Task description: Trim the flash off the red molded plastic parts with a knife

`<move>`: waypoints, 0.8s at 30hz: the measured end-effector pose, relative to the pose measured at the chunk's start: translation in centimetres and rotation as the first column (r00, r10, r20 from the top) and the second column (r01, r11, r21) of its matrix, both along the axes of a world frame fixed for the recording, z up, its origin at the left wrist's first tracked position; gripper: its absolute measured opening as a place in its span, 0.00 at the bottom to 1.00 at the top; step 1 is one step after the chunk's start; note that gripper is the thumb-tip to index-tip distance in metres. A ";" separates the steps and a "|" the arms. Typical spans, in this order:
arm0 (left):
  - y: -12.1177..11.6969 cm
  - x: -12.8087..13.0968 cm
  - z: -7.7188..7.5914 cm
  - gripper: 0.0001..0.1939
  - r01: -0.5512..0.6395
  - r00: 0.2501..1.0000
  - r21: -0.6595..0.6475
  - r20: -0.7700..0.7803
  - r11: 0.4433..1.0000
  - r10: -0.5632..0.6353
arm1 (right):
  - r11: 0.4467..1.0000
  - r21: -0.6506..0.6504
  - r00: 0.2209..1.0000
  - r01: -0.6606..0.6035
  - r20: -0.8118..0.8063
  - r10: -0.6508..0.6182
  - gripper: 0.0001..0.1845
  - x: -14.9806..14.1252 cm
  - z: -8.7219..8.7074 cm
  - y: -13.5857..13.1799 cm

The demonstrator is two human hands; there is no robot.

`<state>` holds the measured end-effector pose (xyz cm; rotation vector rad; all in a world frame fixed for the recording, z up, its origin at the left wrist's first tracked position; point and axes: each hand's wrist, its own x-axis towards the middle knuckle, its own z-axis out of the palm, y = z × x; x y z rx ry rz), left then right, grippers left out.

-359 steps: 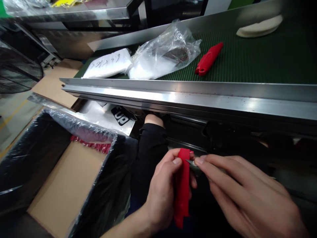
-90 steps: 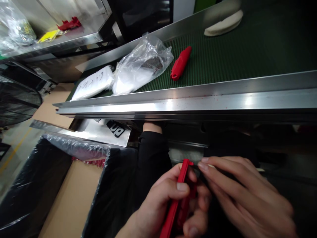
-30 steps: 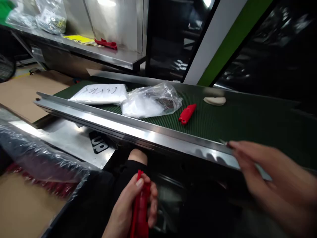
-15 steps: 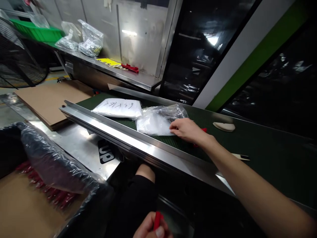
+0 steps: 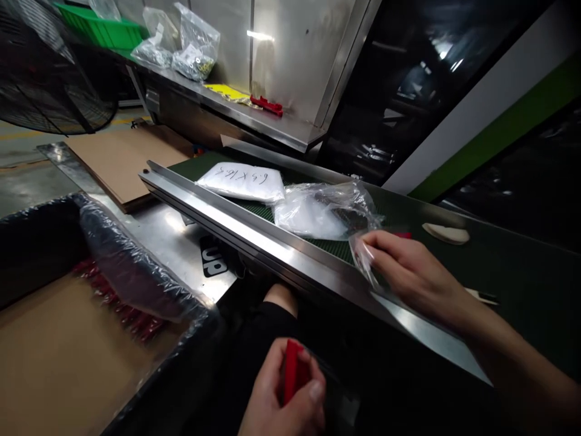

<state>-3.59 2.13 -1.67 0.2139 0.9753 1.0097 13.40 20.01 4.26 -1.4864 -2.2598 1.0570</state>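
Note:
My left hand [image 5: 285,390] is closed around a red plastic piece [image 5: 291,369], low in front of my dark clothing; most of the piece is hidden by the fingers. Above the belt's near rail, my right hand [image 5: 403,266] pinches a small clear plastic bag [image 5: 362,257] between thumb and fingers. Left of it, an open clear bag with a stack of white plastic bags [image 5: 308,215] lies on the green belt [image 5: 340,247]. Beside that stack rests a wrapped white packet [image 5: 245,180] with handwriting. A red part [image 5: 403,235] shows partly behind my right hand.
A metal rail [image 5: 254,236] edges the belt. At lower left stands a plastic-lined box [image 5: 149,272] holding red bagged parts [image 5: 122,303]. Cardboard sheets [image 5: 122,163], a fan [image 5: 54,72] and a shelf [image 5: 272,124] are farther off. A pale curved piece [image 5: 445,234] lies on the belt.
My right hand has drawn a clear bag off the stack and moved right and toward me. My left hand has risen with the red piece. The camera view has shifted.

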 end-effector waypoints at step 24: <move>-2.0 2.5 -1.1 0.20 0.614 0.466 0.071 -0.837 0.786 -0.288 | 0.969 -0.061 0.933 0.240 -0.262 -0.247 0.12 1.4 -4.8 -19.0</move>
